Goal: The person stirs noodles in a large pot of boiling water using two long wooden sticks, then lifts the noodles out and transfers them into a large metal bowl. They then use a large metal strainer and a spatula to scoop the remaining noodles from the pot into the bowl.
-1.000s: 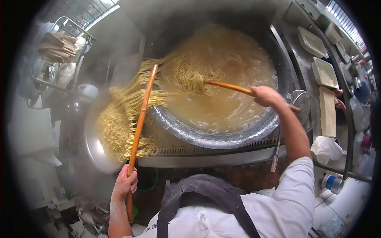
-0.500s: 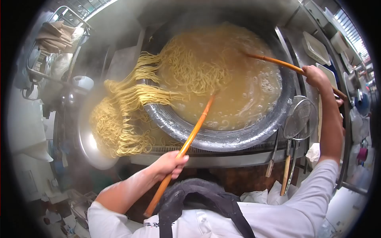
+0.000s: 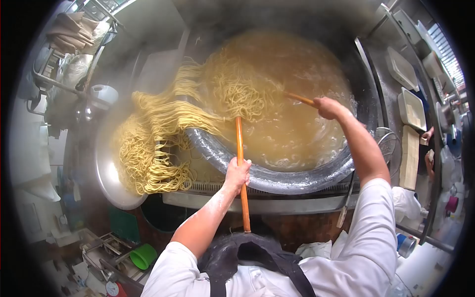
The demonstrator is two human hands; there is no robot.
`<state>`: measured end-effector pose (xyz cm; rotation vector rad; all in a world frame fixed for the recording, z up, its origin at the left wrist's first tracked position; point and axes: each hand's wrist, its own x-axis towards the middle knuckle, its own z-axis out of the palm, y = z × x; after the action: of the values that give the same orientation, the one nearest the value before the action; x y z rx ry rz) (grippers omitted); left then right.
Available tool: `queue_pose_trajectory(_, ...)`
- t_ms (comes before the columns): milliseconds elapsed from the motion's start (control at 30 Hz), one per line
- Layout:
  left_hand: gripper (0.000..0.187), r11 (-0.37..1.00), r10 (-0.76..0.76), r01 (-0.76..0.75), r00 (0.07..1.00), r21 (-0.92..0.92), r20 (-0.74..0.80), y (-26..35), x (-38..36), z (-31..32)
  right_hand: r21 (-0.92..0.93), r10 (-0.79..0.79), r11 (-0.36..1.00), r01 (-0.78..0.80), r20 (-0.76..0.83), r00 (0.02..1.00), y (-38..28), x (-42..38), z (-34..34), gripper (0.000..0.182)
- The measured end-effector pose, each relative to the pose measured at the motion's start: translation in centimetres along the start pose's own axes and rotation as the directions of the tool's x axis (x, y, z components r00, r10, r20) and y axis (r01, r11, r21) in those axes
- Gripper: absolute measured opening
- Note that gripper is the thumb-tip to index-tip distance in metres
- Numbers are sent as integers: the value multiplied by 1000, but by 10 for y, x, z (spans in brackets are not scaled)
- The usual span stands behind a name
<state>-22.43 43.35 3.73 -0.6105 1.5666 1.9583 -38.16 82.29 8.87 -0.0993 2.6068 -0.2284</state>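
Noodles (image 3: 242,96) trail into the pot (image 3: 292,183); this looks like stirring, fingers of left hand (image 3: 238,174) and right hand (image 3: 329,107) clamped on 1 stick (image 3: 240,141) each; the next sweep needs firm grips.

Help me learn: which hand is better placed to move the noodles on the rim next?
Probably the left hand: its stick ends nearer those noodles than the other stick, in the right hand.
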Motion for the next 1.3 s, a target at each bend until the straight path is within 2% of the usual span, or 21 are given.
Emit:
queue_pose_trajectory(200, 20, 991, 103, -103, 995, 87, 5, 9, -5, -20, 246, -23, 969, 34, -49, 999, -57, -18, 50, 23)
queue_pose_trajectory(467, 19, 951, 229, -218, 973, 218, -30, 18, -48, -68, 545, -156, 810, 218, -158, 975, -123, -41, 102, 23)
queue_pose_trajectory(500, 19, 944, 245, -232, 969, 234, -29, 20, -54, -76, 559, -142, 808, 187, -124, 982, -137, -49, 99, 23)
queue_pose_trajectory(633, 18, 937, 273, -264, 962, 229, -6, 27, -88, -114, 554, -170, 806, 209, -123, 978, -187, -80, 88, 24)
queue_pose_trajectory(767, 16, 953, 284, -286, 958, 102, 29, 52, -138, -149, 534, -187, 813, 231, -135, 973, -248, -113, 69, 25)
queue_pose_trajectory(967, 16, 934, 356, -354, 935, -50, 15, 88, -213, -231, 388, -211, 886, 253, -148, 966, -378, -155, 26, 27)
queue_pose_trajectory(1000, 16, 928, 370, -368, 929, -65, 11, 94, -227, -249, 350, -191, 911, 218, -110, 975, -407, -160, 16, 29)
queue_pose_trajectory(1033, 16, 919, 388, -386, 922, -77, 9, 100, -238, -267, 335, -224, 906, 258, -136, 965, -432, -162, 11, 31)
queue_pose_trajectory(1100, 16, 907, 417, -418, 908, -42, -36, 110, -256, -308, 281, -303, 896, 345, -181, 936, -479, -158, 8, 31)
queue_pose_trajectory(1167, 16, 900, 435, -436, 895, 9, -99, 118, -269, -346, 267, -355, 883, 386, -159, 921, -533, -156, 5, 30)
queue_pose_trajectory(1200, 17, 892, 444, -449, 890, -38, -105, 126, -280, -360, 264, -376, 876, 403, -147, 915, -559, -155, 5, 30)
queue_pose_trajectory(1300, 17, 888, 459, -438, 845, 140, -274, 136, -273, -420, 227, -444, 864, 450, -79, 892, -629, -118, 33, 38)
